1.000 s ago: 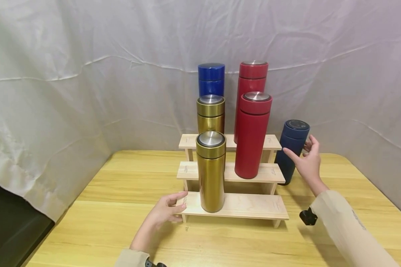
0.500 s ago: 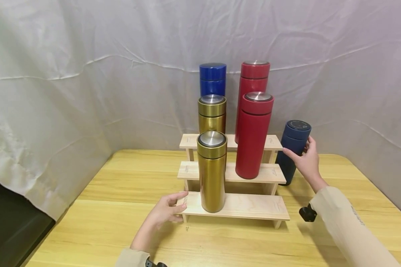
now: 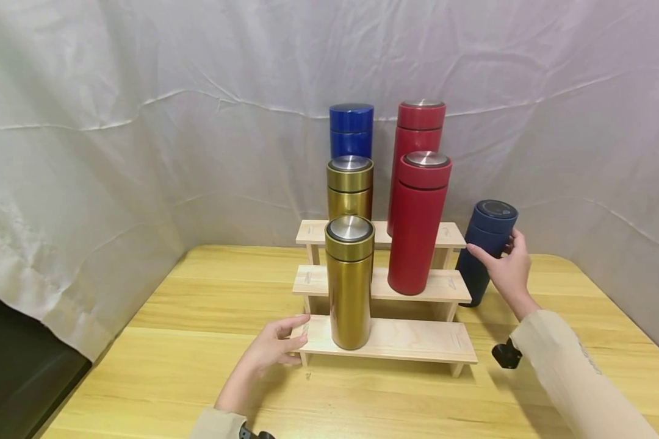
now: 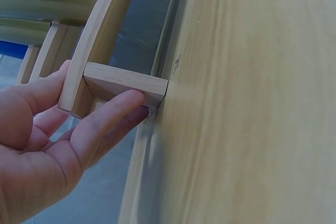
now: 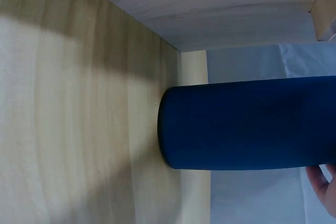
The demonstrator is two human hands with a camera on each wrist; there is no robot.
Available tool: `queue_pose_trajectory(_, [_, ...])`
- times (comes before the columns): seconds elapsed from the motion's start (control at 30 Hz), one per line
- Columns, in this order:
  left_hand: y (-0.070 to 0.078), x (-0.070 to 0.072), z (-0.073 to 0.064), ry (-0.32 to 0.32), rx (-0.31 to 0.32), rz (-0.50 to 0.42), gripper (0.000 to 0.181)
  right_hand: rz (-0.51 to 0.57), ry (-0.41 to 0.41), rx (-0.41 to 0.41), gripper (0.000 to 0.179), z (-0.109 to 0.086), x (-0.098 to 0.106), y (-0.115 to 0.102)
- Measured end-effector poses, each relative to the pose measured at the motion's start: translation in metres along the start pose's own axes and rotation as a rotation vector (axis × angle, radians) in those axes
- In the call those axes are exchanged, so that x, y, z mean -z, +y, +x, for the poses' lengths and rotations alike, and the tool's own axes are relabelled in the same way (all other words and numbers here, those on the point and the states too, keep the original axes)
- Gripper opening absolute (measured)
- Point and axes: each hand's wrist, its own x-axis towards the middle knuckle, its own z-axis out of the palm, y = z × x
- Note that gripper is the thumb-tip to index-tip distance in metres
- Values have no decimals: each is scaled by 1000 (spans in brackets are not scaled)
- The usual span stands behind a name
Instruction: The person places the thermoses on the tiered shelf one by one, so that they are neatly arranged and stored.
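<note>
My right hand (image 3: 508, 268) grips a dark blue thermos (image 3: 480, 250) around its upper part, thumb on one side and fingers on the other. This thermos is upright on the table behind the right end of a three-step wooden stand (image 3: 417, 338); its base (image 5: 173, 129) is close to the wood in the right wrist view. My left hand (image 3: 271, 344) holds the left end of the lowest step. In the left wrist view its thumb lies at the board's edge and its fingers (image 4: 113, 116) rest against the stand's leg (image 4: 126, 80).
A gold thermos (image 3: 349, 292) stands on the lowest step, in front of another gold thermos (image 3: 350, 183). A red thermos (image 3: 420, 231) is on the middle step. Another red thermos (image 3: 417, 125) and a bright blue one (image 3: 351, 131) rise behind. Pale cloth (image 3: 241, 152) hangs around the table.
My right fingers have come in against the dark blue thermos, and its top has shifted slightly right. The left hand keeps its place at the stand.
</note>
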Motion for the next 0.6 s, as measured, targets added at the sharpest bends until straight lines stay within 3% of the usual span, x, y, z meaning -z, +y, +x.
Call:
queue_pose_trajectory(0.03, [0,0,0,0,-1,0,50,-2,8,-3,76,-5,2,-12])
queue_pose_trajectory(0.13, [0,0,-1,1,-5,5,51,5,15,-41,72,-30,14,-76])
queue_pose_trajectory(0.23, [0,0,-1,1,-6,4,51,44,60,24,74,-18,12,-39])
queue_pose_trajectory(0.4, [1,0,-1,2,-10,4,50,4,115,124,80,19,6,57])
queue_pose_trajectory(0.5, [1,0,-1,4,-8,3,50,-42,123,152,81,30,10,84])
queue_pose_trajectory(0.6, [1,0,0,2,-4,-2,50,-37,122,179,82,31,17,89])
